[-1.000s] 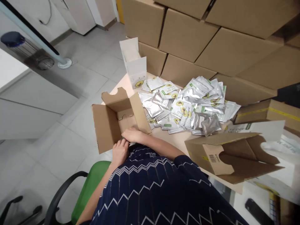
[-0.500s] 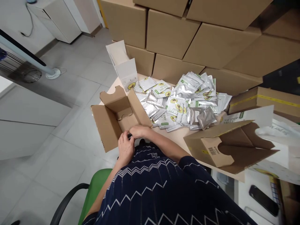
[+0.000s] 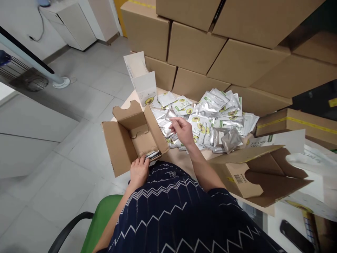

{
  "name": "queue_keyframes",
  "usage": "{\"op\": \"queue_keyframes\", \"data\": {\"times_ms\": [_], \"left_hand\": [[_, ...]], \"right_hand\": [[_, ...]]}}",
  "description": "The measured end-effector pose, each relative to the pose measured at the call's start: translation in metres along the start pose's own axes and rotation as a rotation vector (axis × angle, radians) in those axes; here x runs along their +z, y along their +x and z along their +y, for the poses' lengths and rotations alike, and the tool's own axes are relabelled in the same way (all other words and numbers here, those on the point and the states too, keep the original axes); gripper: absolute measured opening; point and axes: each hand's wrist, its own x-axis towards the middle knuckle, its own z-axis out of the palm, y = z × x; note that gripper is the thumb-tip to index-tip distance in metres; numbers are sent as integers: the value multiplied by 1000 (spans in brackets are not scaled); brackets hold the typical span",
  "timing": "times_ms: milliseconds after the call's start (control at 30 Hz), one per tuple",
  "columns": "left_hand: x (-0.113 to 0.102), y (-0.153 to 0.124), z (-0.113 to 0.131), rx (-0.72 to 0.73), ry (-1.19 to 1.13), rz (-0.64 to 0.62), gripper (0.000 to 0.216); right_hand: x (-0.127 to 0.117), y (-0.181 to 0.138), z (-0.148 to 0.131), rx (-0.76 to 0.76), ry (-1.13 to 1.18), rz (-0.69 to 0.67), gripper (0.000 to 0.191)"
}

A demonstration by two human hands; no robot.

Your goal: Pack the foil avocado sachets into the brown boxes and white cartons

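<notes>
An open cardboard box [image 3: 110, 147] sits tilted at the table's left edge, against my body. My left hand [image 3: 139, 171] is closed over its near edge, with the fingertips inside against a few thin sachets [image 3: 153, 154] that stand along the near wall. Over the pile of silver and white avocado-print sachets [image 3: 201, 124] reaches my right hand [image 3: 183, 131]. Its fingers are slightly bent and apart, the tips at a silver sachet [image 3: 170, 114]; I see nothing held in them.
Behind the pile stands a wall of stacked cardboard boxes [image 3: 197, 47]. A white carton [image 3: 144, 86] is at the back left corner. To the right lies another open cardboard box [image 3: 271, 172] on its side. A phone [image 3: 297, 235] is lower right, a green chair [image 3: 101, 219] lower left.
My right hand has left the box's near edge and moved right and away from me, onto the sachet pile. My left hand stays at the box edge, where sachets now show.
</notes>
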Motion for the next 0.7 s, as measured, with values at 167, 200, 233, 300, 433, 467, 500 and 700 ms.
{"op": "queue_keyframes", "data": {"times_ms": [167,200,233,300,433,467,500,700], "left_hand": [[1,1,-3,27,-12,9,23],[1,2,-4,29,-13,9,23],[1,2,-4,32,-15,9,23],[0,2,-5,42,-24,11,22],[0,0,-5,45,-43,20,22],[0,0,-5,43,-46,22,22],[0,0,-5,44,-49,22,23],[1,0,-6,59,-54,20,24]], "right_hand": [[45,25,94,-15,-776,-262,49],[54,25,111,-67,-878,-391,53],[59,23,126,-104,-951,-499,57],[56,20,152,-122,-1038,-614,64],[5,32,187,30,-1159,-529,80],[-11,38,192,87,-1183,-484,78],[-25,43,195,153,-1202,-445,72],[-14,43,168,253,-1121,-365,46]]}}
